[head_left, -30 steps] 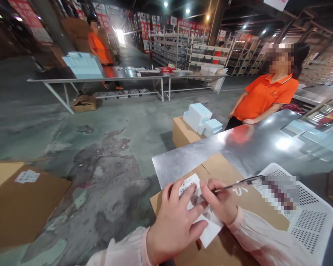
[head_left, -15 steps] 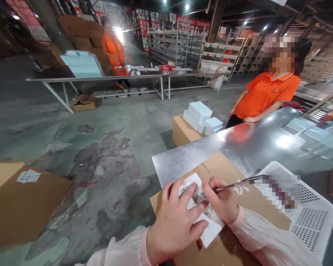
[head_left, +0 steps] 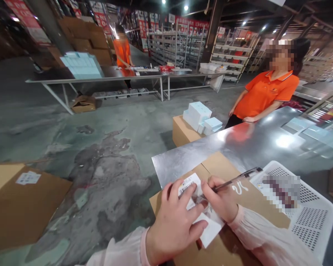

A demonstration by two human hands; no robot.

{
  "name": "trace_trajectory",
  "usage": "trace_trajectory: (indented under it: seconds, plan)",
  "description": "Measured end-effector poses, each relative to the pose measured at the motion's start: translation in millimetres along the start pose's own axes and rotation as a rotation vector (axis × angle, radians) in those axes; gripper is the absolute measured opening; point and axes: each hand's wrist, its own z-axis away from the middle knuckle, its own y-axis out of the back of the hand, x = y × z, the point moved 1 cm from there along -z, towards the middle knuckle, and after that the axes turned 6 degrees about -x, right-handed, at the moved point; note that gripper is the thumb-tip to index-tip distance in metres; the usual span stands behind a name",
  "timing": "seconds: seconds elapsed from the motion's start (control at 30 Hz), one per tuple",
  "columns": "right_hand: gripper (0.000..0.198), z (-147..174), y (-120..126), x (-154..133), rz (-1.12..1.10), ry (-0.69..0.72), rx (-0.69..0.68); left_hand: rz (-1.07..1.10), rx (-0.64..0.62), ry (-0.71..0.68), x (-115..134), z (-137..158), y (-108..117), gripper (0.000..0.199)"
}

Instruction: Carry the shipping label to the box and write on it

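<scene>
My left hand [head_left: 173, 225] lies flat on the white label [head_left: 202, 218], fingers spread and open, pinning it to the carton [head_left: 224, 170] on the bench [head_left: 266, 142]. It sits just where it did a second ago; it has not slid. My right hand [head_left: 220, 201] is closed in a grip on the pen [head_left: 233, 181], its tip down on the label close to my left fingertips. What has changed is small: the pen's far end has tipped up and swung a little, so the handwritten mark on the carton beside it now shows more fully, while the tip has hardly shifted on the paper. I read that as writing still under way on the same spot of the label, with no stroke finished and no lift of the pen.

The label itself has kept its place, one corner with a barcode poking out beyond my left fingers, the lower corner hanging toward me over the carton's edge. The white basket [head_left: 313, 218] is just to my right, touching nothing I hold.

Farther off, the person in orange at the far table [head_left: 122, 51] has moved to the right along it. The nearer person [head_left: 266, 96] leans on my bench as before, hand resting on the metal, well apart from my work.
</scene>
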Motion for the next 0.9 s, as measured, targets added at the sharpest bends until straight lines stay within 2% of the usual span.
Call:
trace_trajectory:
  seconds: [0.1, 0.3, 0.5, 0.6, 0.8, 0.9]
  plan:
    - [0.042, 0.3, -0.1, -0.2, -0.008, -0.013, -0.001, 0.014, 0.018, 0.006, -0.1, 0.7, -0.6, 0.036]
    - [0.041, 0.3, -0.5, 1.3, -0.012, 0.015, -0.016, -0.002, -0.024, -0.005, 1.0, -0.1, 1.8, 0.036]
    - [0.040, -1.2, 0.8, 0.5, -0.003, 0.008, -0.022, 0.016, 0.026, 0.003, 0.5, -0.6, -1.1, 0.036]
    - [0.040, -2.0, 1.4, -0.9, -0.003, 0.009, -0.038, 0.012, 0.013, 0.001, -0.3, 0.0, -1.4, 0.036]
    - [0.040, -0.7, 3.0, 0.9, 0.048, 0.030, 0.108, 0.009, -0.014, 0.008, 1.0, 0.7, 0.9, 0.035]
    - [0.041, -0.6, 2.6, 1.4, 0.061, 0.013, 0.112, 0.011, -0.019, 0.012, 1.1, 0.1, 0.7, 0.035]
